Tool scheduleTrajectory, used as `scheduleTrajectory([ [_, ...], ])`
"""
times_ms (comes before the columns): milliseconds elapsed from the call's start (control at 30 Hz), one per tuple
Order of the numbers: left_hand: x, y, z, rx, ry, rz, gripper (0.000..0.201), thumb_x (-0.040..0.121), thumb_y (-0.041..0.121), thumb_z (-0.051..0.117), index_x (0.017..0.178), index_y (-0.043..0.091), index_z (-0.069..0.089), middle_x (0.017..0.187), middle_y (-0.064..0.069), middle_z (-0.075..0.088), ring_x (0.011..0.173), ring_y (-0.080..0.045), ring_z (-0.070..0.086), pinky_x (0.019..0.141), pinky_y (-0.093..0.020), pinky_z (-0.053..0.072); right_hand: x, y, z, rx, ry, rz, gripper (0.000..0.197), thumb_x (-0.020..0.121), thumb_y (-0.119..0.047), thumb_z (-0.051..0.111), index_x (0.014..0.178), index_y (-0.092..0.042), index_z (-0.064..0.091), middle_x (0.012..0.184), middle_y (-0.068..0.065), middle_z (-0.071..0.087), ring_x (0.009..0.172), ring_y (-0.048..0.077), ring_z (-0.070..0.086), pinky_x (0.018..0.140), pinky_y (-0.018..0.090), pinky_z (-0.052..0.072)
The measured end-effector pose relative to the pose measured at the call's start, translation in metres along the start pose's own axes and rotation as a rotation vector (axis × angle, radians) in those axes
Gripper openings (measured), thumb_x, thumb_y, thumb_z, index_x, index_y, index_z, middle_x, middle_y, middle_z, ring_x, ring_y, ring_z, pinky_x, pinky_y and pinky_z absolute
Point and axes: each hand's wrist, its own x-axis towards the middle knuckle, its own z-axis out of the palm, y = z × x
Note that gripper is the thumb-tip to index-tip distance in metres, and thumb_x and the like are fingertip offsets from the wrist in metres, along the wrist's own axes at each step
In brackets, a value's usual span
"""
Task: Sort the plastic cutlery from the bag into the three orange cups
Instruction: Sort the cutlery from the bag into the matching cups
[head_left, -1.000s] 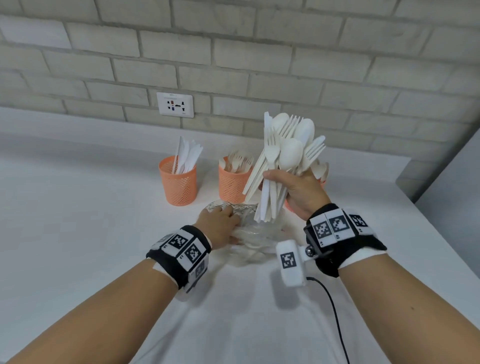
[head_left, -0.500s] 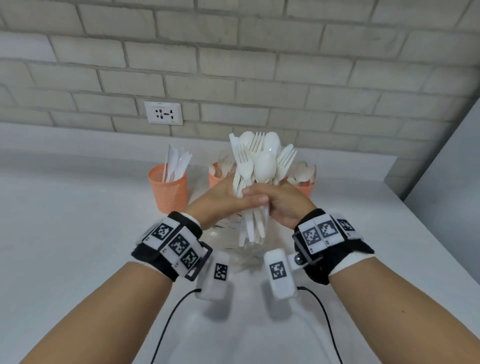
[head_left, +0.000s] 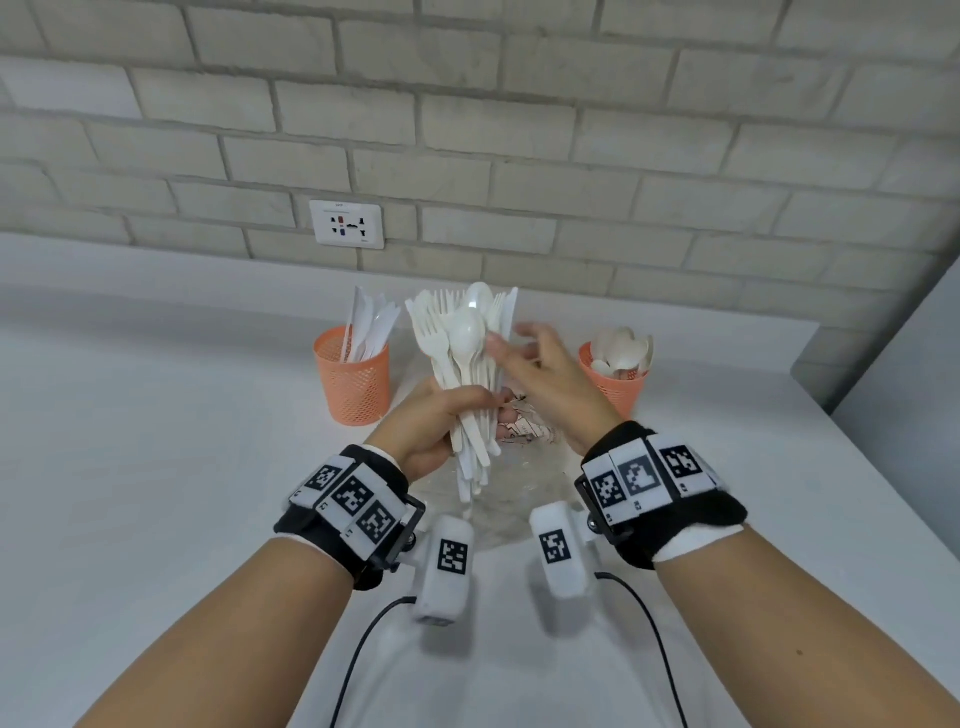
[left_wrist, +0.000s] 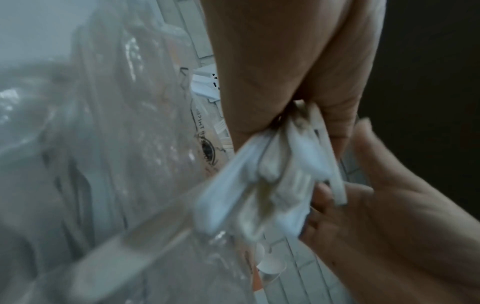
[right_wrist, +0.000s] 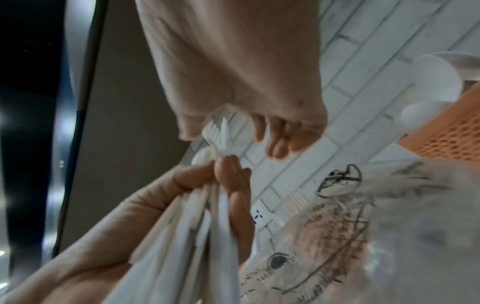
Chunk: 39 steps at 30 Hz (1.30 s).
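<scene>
While the left hand (head_left: 434, 423) grips the cutlery bundle (head_left: 462, 353) — right hand (head_left: 545, 374) released, fingers loose.

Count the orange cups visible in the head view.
2. One orange cup stands left of the cutlery bundle, holding knives; another stands right, holding spoons. The third is probably hidden behind the bundle.

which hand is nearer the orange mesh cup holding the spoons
Right. The right hand hovers open just left of the orange mesh cup of white plastic spoons; the left hand, gripping the bundle of white plastic cutlery, sits farther left.
</scene>
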Motion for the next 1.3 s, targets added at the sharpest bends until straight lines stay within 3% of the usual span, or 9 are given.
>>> scheduleTrajectory([
  [100, 0.001, 0.001, -0.01, -0.063, 0.029, -0.043, 0.009, 0.084, -0.006, 0.055, 0.089, -0.002, 0.061, 0.067, -0.008, 0.067, 0.064, -0.019, 0.067, 0.065, -0.031, 0.058, 0.009, 0.004, 0.001, -0.071, 0.224, -0.149, 0.029, 0.09, -0.026, 0.058, 0.115, -0.013, 0.053, 0.085, -0.009, 0.05, 0.074, 0.0, 0.047, 0.069, 0.017, 0.04],
  [200, 0.001, 0.003, -0.015, -0.1, 0.0, -0.04, 0.014, 0.085, -0.006, 0.051, 0.093, -0.001, 0.061, 0.075, -0.01, 0.069, 0.071, -0.019, 0.069, 0.078, -0.034, 0.056, 0.012, 0.004, 0.012, -0.047, 0.091, -0.069, 0.018, 0.09, -0.018, 0.058, 0.106, -0.01, 0.061, 0.077, -0.007, 0.054, 0.063, 0.001, 0.054, 0.058, 0.015, 0.045],
  [300, 0.0, 0.006, -0.019, -0.15, 0.021, -0.01, 0.028, 0.083, -0.01, 0.05, 0.108, -0.003, 0.059, 0.095, -0.019, 0.068, 0.082, -0.026, 0.07, 0.085, -0.042, 0.053, 0.013, 0.001, 0.024, 0.012, 0.022, -0.021, 0.013, 0.091, -0.017, 0.057, 0.095, -0.008, 0.066, 0.076, 0.005, 0.062, 0.062, 0.02, 0.066, 0.058, 0.033, 0.057],
  [433, -0.001, 0.008, -0.029, -0.16, 0.017, 0.0, 0.039, 0.081, -0.009, 0.048, 0.119, -0.002, 0.056, 0.097, -0.016, 0.071, 0.082, -0.026, 0.071, 0.071, -0.038, 0.059, 0.017, -0.005, 0.037, -0.026, -0.034, -0.01, 0.012, 0.089, -0.016, 0.06, 0.093, -0.005, 0.063, 0.082, 0.011, 0.062, 0.078, 0.029, 0.065, 0.072, 0.044, 0.058],
  [533, -0.005, 0.012, -0.037, -0.136, 0.038, 0.029, 0.032, 0.085, -0.012, 0.042, 0.109, 0.001, 0.06, 0.087, -0.016, 0.072, 0.078, -0.027, 0.071, 0.069, -0.037, 0.059, 0.019, -0.009, 0.041, 0.087, -0.117, 0.03, 0.011, 0.091, -0.013, 0.056, 0.095, -0.003, 0.06, 0.081, 0.008, 0.061, 0.065, 0.016, 0.063, 0.06, 0.03, 0.057],
  [667, -0.007, 0.019, -0.053, -0.121, 0.104, 0.063, 0.03, 0.082, -0.012, 0.047, 0.105, -0.001, 0.063, 0.096, -0.022, 0.068, 0.087, -0.031, 0.069, 0.085, -0.045, 0.055, 0.02, -0.016, 0.05, 0.183, -0.17, 0.043, 0.014, 0.095, -0.009, 0.048, 0.086, -0.011, 0.058, 0.069, 0.001, 0.058, 0.04, -0.002, 0.054, 0.04, 0.012, 0.04],
  [967, -0.009, 0.047, -0.114, -0.106, 0.383, 0.047, 0.008, 0.085, -0.006, 0.051, 0.084, 0.0, 0.056, 0.057, -0.01, 0.066, 0.05, -0.015, 0.066, 0.049, -0.024, 0.055, 0.068, -0.051, 0.067, 0.15, 0.152, -0.045, 0.013, 0.096, -0.01, 0.042, 0.098, -0.007, 0.054, 0.084, 0.005, 0.061, 0.057, 0.008, 0.048, 0.052, 0.02, 0.041],
  [1133, -0.008, 0.054, -0.151, -0.09, 0.366, 0.065, 0.032, 0.087, 0.005, 0.058, 0.059, 0.014, 0.071, 0.056, -0.002, 0.06, 0.047, -0.01, 0.059, 0.047, -0.023, 0.051, 0.109, -0.056, 0.089, 0.108, 0.33, -0.191, 0.011, 0.095, -0.005, 0.041, 0.098, -0.005, 0.051, 0.087, 0.01, 0.058, 0.06, 0.007, 0.055, 0.056, 0.015, 0.049],
  [1300, -0.002, 0.049, -0.165, -0.062, 0.33, 0.035, 0.01, 0.086, 0.001, 0.057, 0.088, 0.007, 0.064, 0.059, -0.002, 0.063, 0.049, -0.01, 0.059, 0.049, -0.021, 0.051, 0.135, -0.027, 0.133, -0.094, 0.185, -0.139, 0.012, 0.093, -0.001, 0.043, 0.094, -0.001, 0.055, 0.088, 0.018, 0.064, 0.065, 0.017, 0.059, 0.057, 0.02, 0.048],
])
